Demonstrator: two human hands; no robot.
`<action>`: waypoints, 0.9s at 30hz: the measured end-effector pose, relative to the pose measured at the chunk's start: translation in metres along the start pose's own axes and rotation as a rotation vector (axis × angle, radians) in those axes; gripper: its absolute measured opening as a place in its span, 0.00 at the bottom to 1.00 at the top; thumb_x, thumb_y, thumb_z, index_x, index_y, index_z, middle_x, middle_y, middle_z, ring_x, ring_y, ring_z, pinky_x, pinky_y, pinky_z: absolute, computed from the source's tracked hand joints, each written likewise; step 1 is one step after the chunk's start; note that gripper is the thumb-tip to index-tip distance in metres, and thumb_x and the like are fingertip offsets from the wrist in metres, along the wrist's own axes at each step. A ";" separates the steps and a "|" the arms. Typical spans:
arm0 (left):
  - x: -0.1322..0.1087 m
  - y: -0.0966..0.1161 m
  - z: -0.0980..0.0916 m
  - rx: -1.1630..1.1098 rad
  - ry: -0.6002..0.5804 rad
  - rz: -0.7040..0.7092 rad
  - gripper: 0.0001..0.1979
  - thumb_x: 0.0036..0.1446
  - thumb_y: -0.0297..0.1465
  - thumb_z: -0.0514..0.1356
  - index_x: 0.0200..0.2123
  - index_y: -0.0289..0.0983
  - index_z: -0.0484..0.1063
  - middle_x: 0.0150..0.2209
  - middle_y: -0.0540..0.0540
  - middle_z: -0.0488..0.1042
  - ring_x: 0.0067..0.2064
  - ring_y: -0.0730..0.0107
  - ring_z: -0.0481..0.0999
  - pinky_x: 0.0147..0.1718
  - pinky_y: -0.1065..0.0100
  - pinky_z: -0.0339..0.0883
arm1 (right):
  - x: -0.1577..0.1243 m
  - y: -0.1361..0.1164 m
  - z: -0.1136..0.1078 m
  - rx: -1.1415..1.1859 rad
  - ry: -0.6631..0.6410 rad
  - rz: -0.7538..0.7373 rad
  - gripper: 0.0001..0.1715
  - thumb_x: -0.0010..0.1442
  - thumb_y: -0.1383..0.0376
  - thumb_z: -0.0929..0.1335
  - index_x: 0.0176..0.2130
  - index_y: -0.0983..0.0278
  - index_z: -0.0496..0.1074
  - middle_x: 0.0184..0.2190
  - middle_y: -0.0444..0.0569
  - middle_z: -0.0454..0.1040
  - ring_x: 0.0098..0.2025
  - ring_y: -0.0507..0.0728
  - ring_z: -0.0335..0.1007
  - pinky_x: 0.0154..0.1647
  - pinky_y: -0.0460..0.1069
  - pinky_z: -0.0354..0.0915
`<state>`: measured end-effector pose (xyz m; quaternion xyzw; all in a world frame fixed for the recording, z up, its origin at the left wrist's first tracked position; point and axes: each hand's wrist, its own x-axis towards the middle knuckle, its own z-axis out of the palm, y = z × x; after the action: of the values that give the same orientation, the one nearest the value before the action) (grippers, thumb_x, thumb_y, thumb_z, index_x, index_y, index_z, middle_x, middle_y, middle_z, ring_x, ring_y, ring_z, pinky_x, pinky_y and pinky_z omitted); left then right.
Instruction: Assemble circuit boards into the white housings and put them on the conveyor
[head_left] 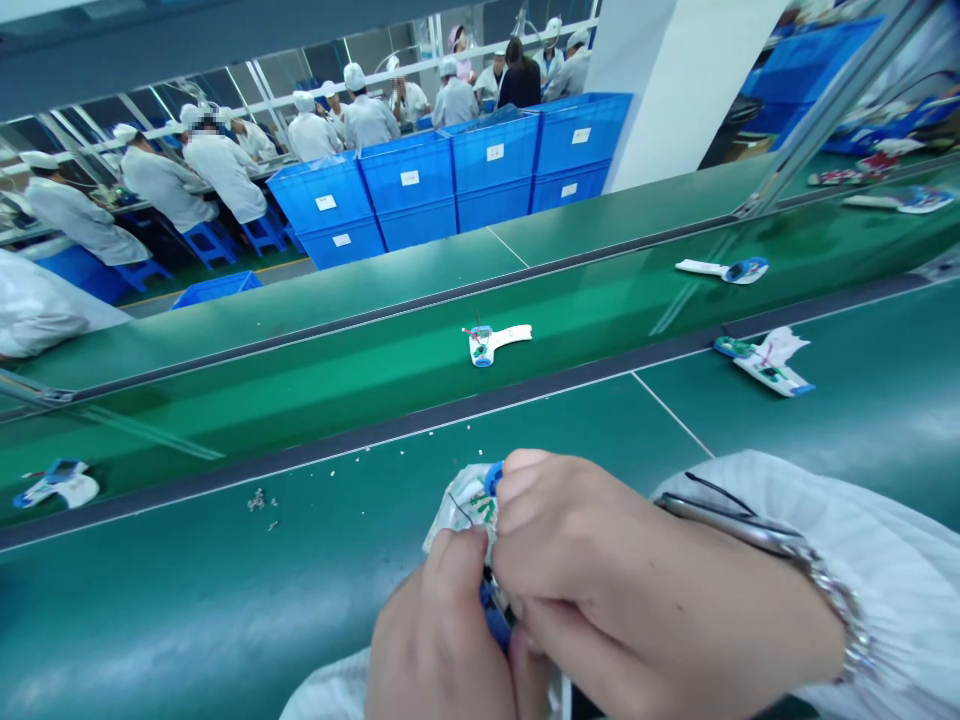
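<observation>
Close to me, both hands are together around a white-and-blue handheld device housing [495, 612], mostly hidden by my fingers. My left hand [442, 630] is closed on its near side. My right hand [592, 570] comes in from the right, with its fingers curled over the top of the same housing. Just beyond the fingertips shows a whitish, partly clear piece [454, 510] with green parts and a thin dark wire; whether it belongs to the housing I cannot tell. To the right lies an opened device half [772, 365] with a green circuit board.
A green conveyor belt [360, 375] crosses ahead, carrying a device half with wires [482, 345] and others like it. Small metal screws [257, 500] and white crumbs lie on the bench left of my hands. Blue bins [409, 185] and seated workers in white are beyond.
</observation>
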<state>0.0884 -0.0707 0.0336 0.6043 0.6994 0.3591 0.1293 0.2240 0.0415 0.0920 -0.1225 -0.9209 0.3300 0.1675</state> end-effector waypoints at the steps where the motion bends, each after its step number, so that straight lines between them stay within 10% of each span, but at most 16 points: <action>1: 0.005 -0.003 0.000 0.039 -0.077 0.020 0.19 0.58 0.40 0.58 0.51 0.39 0.67 0.44 0.36 0.77 0.38 0.48 0.80 0.37 0.55 0.71 | 0.001 0.004 0.001 -0.006 -0.005 0.002 0.11 0.48 0.73 0.62 0.17 0.66 0.58 0.16 0.41 0.61 0.23 0.49 0.53 0.34 0.50 0.55; 5: 0.037 -0.011 0.007 0.164 -0.349 0.092 0.25 0.61 0.36 0.52 0.60 0.33 0.57 0.51 0.30 0.73 0.45 0.44 0.77 0.38 0.52 0.71 | 0.021 0.048 -0.001 -0.100 -0.123 0.205 0.14 0.51 0.74 0.65 0.16 0.66 0.63 0.16 0.39 0.64 0.23 0.47 0.58 0.33 0.45 0.58; 9: 0.063 -0.008 0.012 0.121 -0.190 -0.111 0.33 0.62 0.39 0.49 0.65 0.31 0.45 0.62 0.25 0.57 0.56 0.39 0.68 0.42 0.45 0.68 | 0.063 0.124 -0.027 -0.317 0.150 0.537 0.17 0.66 0.70 0.59 0.31 0.69 0.72 0.31 0.47 0.73 0.35 0.52 0.69 0.39 0.49 0.64; 16: 0.058 -0.015 0.017 -0.029 -0.318 -0.215 0.27 0.59 0.42 0.52 0.60 0.39 0.63 0.55 0.35 0.69 0.50 0.44 0.73 0.39 0.55 0.69 | 0.067 0.238 -0.072 -0.487 0.224 0.955 0.19 0.65 0.61 0.66 0.54 0.66 0.67 0.52 0.54 0.68 0.50 0.59 0.69 0.49 0.58 0.68; 27: 0.057 -0.033 0.027 -0.094 -0.450 -0.076 0.20 0.54 0.36 0.55 0.48 0.39 0.75 0.42 0.40 0.78 0.42 0.52 0.77 0.39 0.59 0.69 | 0.037 0.249 -0.055 -0.319 0.090 1.044 0.21 0.64 0.61 0.67 0.54 0.68 0.66 0.53 0.55 0.68 0.50 0.60 0.68 0.50 0.59 0.68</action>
<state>0.0667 -0.0086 0.0067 0.6358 0.6576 0.2423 0.3233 0.2403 0.2723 -0.0216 -0.6012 -0.7683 0.2198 0.0000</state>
